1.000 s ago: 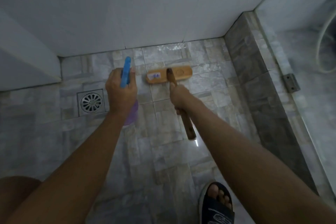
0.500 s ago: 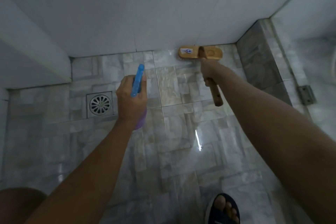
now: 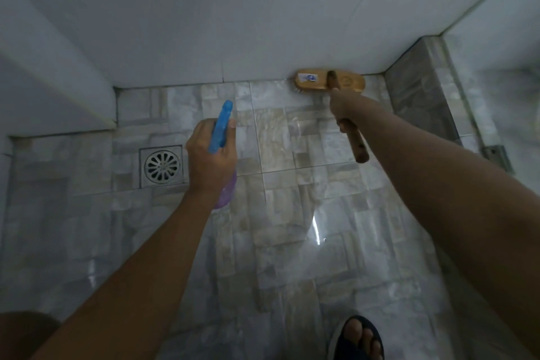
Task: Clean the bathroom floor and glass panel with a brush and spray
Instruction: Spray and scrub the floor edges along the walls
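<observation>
While the left hand (image 3: 211, 159) grips the spray bottle (image 3: 219, 131), right-hand fingers (image 3: 340, 108) wrap the brush (image 3: 330, 82) handle.

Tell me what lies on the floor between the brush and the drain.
Nothing visible. Bare tiles run from the brush, at the wall's foot, leftward to the drain. The left hand with the spray bottle hangs above that stretch; the right hand grips the brush handle.
</observation>
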### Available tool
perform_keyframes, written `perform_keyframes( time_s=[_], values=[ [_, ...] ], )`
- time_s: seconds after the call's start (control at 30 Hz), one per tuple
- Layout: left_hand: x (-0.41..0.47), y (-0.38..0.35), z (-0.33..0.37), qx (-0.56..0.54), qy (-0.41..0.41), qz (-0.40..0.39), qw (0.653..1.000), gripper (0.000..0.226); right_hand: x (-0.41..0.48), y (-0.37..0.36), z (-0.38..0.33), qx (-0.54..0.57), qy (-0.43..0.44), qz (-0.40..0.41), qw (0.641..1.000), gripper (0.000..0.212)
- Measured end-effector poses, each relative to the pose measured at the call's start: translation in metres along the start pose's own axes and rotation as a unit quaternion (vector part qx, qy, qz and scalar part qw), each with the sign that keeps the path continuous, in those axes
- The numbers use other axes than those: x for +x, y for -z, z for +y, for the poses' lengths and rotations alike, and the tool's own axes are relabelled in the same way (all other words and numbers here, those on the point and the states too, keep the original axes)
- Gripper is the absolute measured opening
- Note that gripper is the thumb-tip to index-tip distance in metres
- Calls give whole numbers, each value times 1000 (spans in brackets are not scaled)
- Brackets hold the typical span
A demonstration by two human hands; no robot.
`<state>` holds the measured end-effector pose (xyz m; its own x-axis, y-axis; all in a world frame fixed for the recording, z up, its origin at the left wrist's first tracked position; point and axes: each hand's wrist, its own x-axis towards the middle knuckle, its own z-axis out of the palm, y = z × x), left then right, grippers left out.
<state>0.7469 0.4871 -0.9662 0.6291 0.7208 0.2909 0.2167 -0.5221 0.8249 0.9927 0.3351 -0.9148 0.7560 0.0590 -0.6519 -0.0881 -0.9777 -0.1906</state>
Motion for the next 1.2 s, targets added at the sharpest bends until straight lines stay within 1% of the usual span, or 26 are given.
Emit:
perform_keyframes(
  time_s=[0.07, 0.13, 0.2, 0.27, 0.33, 0.37, 0.47, 0.53, 0.57, 0.67, 0.73, 0.77, 0.87, 0.9, 0.93, 0.97, 1.03, 1.1, 1.13, 1.2],
  values=[
    [1, -1, -2, -5, 4, 6, 1000, 33, -3, -7, -12, -69, 42, -5, 997, 22],
    [1, 0, -2, -10, 4, 6, 1000, 33, -11, -26, -33, -108, 106, -11, 988, 26],
    [0, 0, 1, -3, -5, -9, 1000, 29, -20, -43, -54, -115, 128, -27, 985, 29],
    [1, -1, 3, 6, -7, -19, 1000, 27, -26, -47, -60, -80, 122, -33, 989, 28],
    [6, -1, 2, 0, 1, -12, 1000, 30, -19, -39, -45, -25, 99, -46, 994, 27],
    [7, -1, 2, -4, 4, -6, 1000, 32, -16, -32, -30, -6, 85, -40, 996, 29],
    [6, 2, 1, -7, 0, 5, 1000, 32, -3, -7, 3, 5, 25, 2, 1000, 36],
    [4, 0, 0, -1, -4, 3, 1000, 32, 6, 4, 6, -31, 2, 14, 999, 36],
    [4, -1, -1, 1, -6, 2, 1000, 32, 8, 4, 1, -62, 13, 6, 998, 33],
    [2, -3, 0, 5, -6, -5, 1000, 28, 2, -20, -24, -128, 106, 7, 986, 30],
    [1, -3, 3, 2, -10, -11, 1000, 26, -6, -47, -48, -108, 154, 14, 982, 34],
    [2, -2, 5, 2, -11, -12, 1000, 26, -16, -55, -60, -94, 161, 9, 982, 35],
    [6, -2, 2, 15, -2, -5, 1000, 32, -15, -65, -61, -18, 144, -35, 989, 35],
    [6, -2, 0, 14, -3, -3, 1000, 35, -16, -60, -49, -7, 141, -41, 989, 36],
    [7, -2, 0, 11, -3, -1, 1000, 36, -15, -52, -33, -8, 135, -26, 990, 37],
    [7, -2, 0, 8, -2, -2, 1000, 36, -8, -44, -16, -4, 117, -12, 993, 37],
    [6, -1, 2, -4, -2, -1, 1000, 34, -4, -18, 9, 3, 73, 10, 997, 31],
    [5, -1, 2, -4, -1, -2, 1000, 32, 1, 1, 15, 14, 7, 5, 1000, 30],
    [4, -1, 3, -4, -4, -1, 1000, 30, -1, 6, 11, -6, 0, -3, 1000, 31],
    [4, -2, 3, 0, -7, 4, 1000, 29, -13, -3, -12, -59, 54, 2, 997, 25]
  ],
)
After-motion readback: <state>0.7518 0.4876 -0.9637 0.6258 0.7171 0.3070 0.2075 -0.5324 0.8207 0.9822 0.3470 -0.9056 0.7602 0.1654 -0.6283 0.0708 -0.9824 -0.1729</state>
